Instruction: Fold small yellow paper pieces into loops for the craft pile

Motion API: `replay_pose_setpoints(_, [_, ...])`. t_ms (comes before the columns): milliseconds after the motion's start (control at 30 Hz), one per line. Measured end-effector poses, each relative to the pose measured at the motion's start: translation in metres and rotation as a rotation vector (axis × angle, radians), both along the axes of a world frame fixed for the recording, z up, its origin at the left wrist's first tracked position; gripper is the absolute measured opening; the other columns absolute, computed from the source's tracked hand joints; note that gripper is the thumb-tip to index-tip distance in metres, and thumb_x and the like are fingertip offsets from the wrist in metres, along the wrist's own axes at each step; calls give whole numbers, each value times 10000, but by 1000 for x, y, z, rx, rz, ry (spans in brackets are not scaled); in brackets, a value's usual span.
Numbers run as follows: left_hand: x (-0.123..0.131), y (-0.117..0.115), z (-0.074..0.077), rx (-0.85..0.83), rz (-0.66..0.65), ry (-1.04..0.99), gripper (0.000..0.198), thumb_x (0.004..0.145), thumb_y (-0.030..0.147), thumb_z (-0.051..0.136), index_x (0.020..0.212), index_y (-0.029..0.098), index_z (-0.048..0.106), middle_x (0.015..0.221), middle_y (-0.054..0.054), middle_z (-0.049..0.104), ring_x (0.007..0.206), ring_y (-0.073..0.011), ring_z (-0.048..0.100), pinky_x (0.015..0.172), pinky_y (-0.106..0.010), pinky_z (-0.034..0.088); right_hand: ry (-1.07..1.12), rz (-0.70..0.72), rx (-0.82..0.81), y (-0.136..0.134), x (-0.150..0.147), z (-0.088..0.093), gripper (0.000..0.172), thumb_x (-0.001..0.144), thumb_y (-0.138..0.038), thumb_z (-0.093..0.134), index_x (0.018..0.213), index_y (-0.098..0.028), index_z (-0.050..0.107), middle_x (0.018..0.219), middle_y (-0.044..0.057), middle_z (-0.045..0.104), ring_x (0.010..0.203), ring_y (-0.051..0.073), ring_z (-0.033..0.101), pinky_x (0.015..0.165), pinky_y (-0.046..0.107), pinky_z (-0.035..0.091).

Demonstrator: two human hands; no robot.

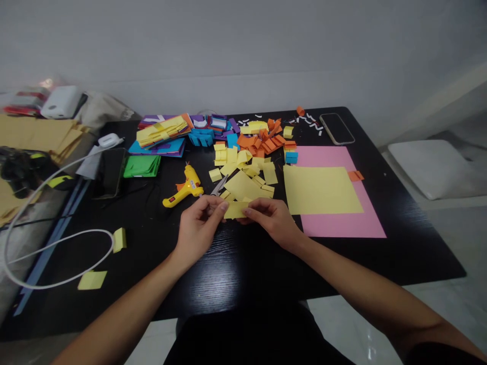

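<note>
Both my hands meet over the middle of the black table [236,263]. My left hand [198,225] and my right hand [270,218] each pinch one end of a small yellow paper piece [235,209], fingers closed on it. Just beyond it lie a larger yellow paper piece [243,185] and a pair of scissors [219,186]. A yellow glue gun [186,187] rests on the table left of the scissors, close to my left hand.
A yellow sheet [319,190] lies on a pink sheet [342,223] at right. Piles of yellow [243,162] and orange paper pieces [266,141], coloured paper stacks [163,132], green paper [141,166] and a phone [337,128] sit further back. A white cable [61,243] loops at left.
</note>
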State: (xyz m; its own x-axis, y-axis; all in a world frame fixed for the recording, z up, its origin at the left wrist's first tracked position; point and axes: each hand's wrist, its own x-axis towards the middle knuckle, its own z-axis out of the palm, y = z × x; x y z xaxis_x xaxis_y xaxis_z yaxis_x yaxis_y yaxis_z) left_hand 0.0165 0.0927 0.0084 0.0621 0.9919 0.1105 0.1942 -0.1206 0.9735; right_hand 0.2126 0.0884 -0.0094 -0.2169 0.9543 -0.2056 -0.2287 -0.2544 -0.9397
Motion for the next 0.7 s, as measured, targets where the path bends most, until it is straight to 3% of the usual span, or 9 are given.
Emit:
replay_pose_setpoints(267, [-2, 2, 2, -63, -16, 19, 142, 911, 302, 703, 878, 165, 721, 659, -1, 669, 568, -120, 617, 541, -222, 482, 9, 23, 16, 1, 1, -1, 335, 764, -464, 882, 804, -175, 718, 737, 20, 772, 710, 181, 788, 763, 336, 662])
replay_pose_setpoints(433, [-5, 4, 0, -98, -118, 81, 246, 925, 361, 679, 776, 166, 691, 610, 0, 635, 546, -122, 589, 527, -225, 467, 20, -10, -18, 5, 2, -5, 353, 727, -448, 911, 800, -174, 702, 733, 29, 772, 722, 196, 793, 757, 345, 667])
replay_pose_setpoints(700, [-6, 2, -3, 42, -139, 234, 247, 966, 351, 625, 790, 180, 657, 669, -1, 632, 592, -126, 567, 564, -244, 454, 67, -14, -67, 5, 2, -3, 335, 750, -454, 897, 812, -178, 719, 762, 24, 788, 743, 186, 795, 802, 334, 664])
